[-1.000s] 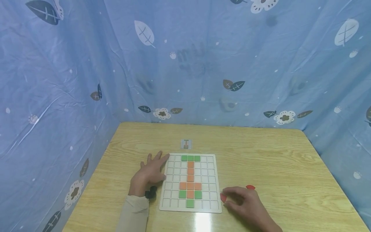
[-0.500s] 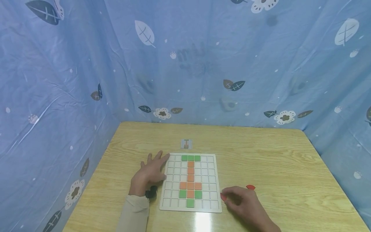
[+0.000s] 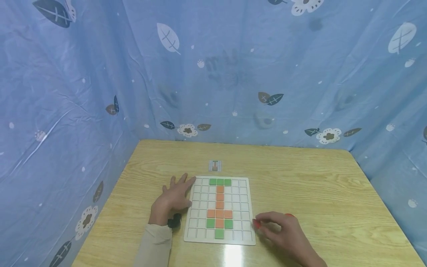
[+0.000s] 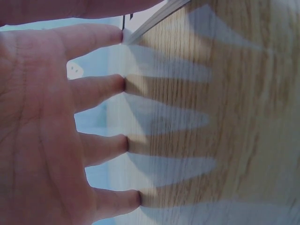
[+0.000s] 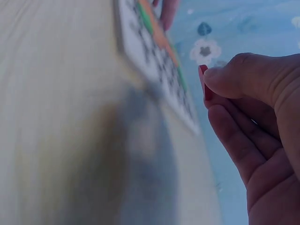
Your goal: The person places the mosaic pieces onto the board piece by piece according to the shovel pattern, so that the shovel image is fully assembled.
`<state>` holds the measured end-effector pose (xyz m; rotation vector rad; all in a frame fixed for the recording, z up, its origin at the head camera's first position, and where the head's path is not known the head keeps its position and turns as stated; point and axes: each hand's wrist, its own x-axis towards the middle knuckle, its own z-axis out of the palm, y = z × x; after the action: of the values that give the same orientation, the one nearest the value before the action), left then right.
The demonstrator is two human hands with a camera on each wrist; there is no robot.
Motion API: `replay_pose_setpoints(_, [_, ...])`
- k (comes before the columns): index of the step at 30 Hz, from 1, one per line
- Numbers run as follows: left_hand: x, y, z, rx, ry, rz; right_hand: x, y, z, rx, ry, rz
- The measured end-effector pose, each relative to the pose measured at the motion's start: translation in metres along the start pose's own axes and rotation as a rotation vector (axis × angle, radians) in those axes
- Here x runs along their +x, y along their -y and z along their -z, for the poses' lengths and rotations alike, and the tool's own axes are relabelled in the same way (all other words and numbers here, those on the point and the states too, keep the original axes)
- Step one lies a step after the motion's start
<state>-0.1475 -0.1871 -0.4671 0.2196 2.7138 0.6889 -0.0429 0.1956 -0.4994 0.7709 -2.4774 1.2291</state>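
Note:
A white grid board point(image 3: 237, 207) lies on the table, with green tiles point(image 3: 220, 182) and orange tiles point(image 3: 219, 197) set in some of its squares. My left hand point(image 3: 172, 200) rests at the board's left edge with its fingers spread; in the left wrist view the fingertips point(image 4: 123, 143) touch the wood. Just off the board's lower right edge, my right hand point(image 3: 283, 230) pinches a small flat red piece point(image 3: 256, 224). Seen from the right wrist, this red piece point(image 5: 204, 84) sits between thumb and fingers, edge-on. Its full outline is partly hidden by the fingertips.
Another red piece point(image 3: 290, 215) lies on the table behind my right hand, mostly covered by it. A small picture card point(image 3: 215, 165) with a grid pattern lies beyond the board. Blue patterned cloth point(image 3: 233, 74) hangs behind the wooden table point(image 3: 317, 178) and at its sides.
My right hand has risen slightly with the pinched red piece, which is now tilted differently. It now covers more of the other red piece. The left hand keeps its place.

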Motion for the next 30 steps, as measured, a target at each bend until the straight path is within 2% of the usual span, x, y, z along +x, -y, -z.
replay_pose_setpoints(6, [-0.001,-0.001,0.001,0.000,0.007,0.001,0.010,0.016,-0.004,0.064,0.027,0.009])
replay_pose_setpoints(14, [0.000,-0.001,0.001,-0.004,0.002,0.001,0.028,0.030,-0.027,0.129,0.029,0.084])
replay_pose_setpoints(20, [0.000,-0.001,0.001,-0.009,0.003,-0.001,0.036,0.038,-0.043,0.193,0.087,0.089])
replay_pose_setpoints(27, [0.001,0.000,0.000,-0.003,0.004,-0.009,0.042,0.044,-0.059,0.227,0.116,0.154])
replay_pose_setpoints(30, [0.001,0.001,0.000,-0.002,0.006,-0.010,0.044,0.045,-0.066,0.252,0.144,0.138])
